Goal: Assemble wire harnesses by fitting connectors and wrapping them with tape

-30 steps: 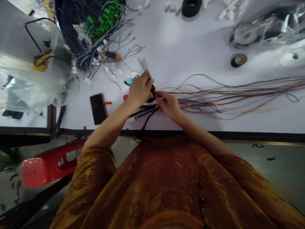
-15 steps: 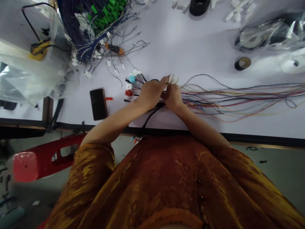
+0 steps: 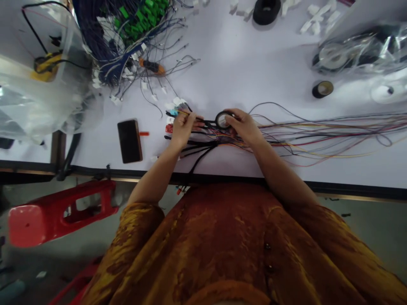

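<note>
My right hand (image 3: 245,126) is closed on a roll of black tape (image 3: 218,120), thumb and fingers at its right side. A black strip or sleeved wire runs left from the roll toward my left hand (image 3: 183,128), which pinches thin wires, one of them yellow, just behind the connectors. Beside that hand lie a light blue connector (image 3: 173,112), a white connector (image 3: 170,120) and a red connector (image 3: 168,128). Below both hands, black sleeved branches (image 3: 201,157) meet the harness, and one hangs over the table edge. Long loose coloured wires (image 3: 305,123) stretch right.
A dark phone (image 3: 130,141) lies left of my hands, beside a small orange strip (image 3: 144,134). Further back are a wire bundle with green connectors (image 3: 148,21) and an orange-black tool (image 3: 152,66). Tape rolls (image 3: 266,10) and plastic bags stand behind; a red stool (image 3: 60,209) is below left.
My hands were together at white connectors; now they are apart, the left moved left and the right moved right. The tape roll now shows in my right hand. The white connectors left my fingers.
</note>
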Motion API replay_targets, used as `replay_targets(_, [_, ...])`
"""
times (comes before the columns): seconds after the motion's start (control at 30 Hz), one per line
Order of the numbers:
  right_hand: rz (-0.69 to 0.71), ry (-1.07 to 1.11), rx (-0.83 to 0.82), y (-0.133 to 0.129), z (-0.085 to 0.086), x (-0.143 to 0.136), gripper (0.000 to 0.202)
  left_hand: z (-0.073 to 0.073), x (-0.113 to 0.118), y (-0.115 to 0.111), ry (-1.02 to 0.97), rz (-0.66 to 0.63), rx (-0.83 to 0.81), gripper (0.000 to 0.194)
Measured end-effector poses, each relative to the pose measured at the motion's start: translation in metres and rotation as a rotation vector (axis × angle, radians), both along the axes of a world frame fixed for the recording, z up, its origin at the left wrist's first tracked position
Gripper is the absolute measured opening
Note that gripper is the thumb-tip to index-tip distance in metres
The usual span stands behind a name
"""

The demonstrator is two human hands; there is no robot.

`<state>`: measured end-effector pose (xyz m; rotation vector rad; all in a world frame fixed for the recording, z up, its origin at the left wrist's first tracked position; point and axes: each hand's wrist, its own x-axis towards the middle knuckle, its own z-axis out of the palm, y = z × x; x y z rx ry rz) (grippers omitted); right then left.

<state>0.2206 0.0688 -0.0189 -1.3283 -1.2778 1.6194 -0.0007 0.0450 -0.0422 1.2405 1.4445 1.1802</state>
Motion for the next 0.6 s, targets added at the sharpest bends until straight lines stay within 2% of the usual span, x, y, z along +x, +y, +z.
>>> replay_targets(0.1, [0.023,-0.06,0.002,-0.002,-0.004,0.008,0.016,0.006,0.0,0.011,0.045,-0.203,-0.099,0.033])
replay_targets(0.17, [0.009,-0.095,0.017,-0.003,-0.003,0.01,0.019,0.01,0.004,0.015,0.114,-0.292,-0.145,0.024])
replay_targets(0.23, [-0.001,-0.13,0.081,-0.007,0.0,0.012,0.027,0.013,0.009,0.017,0.15,-0.282,-0.169,0.022])
replay_targets(0.33, [0.026,-0.176,0.219,-0.02,0.01,0.012,0.034,0.02,0.015,0.017,0.151,-0.195,-0.146,0.024])
replay_targets(0.43, [0.081,-0.157,0.237,-0.042,0.021,0.002,0.031,0.042,0.018,0.019,0.257,-0.227,-0.086,0.019])
replay_targets(0.5, [0.098,-0.074,0.167,-0.058,0.023,-0.013,0.034,0.063,0.021,0.023,0.402,-0.303,-0.043,0.015])
replay_targets(0.6, [0.063,0.169,0.021,-0.078,0.018,-0.044,0.048,0.087,0.03,0.033,0.644,-0.43,0.054,0.015])
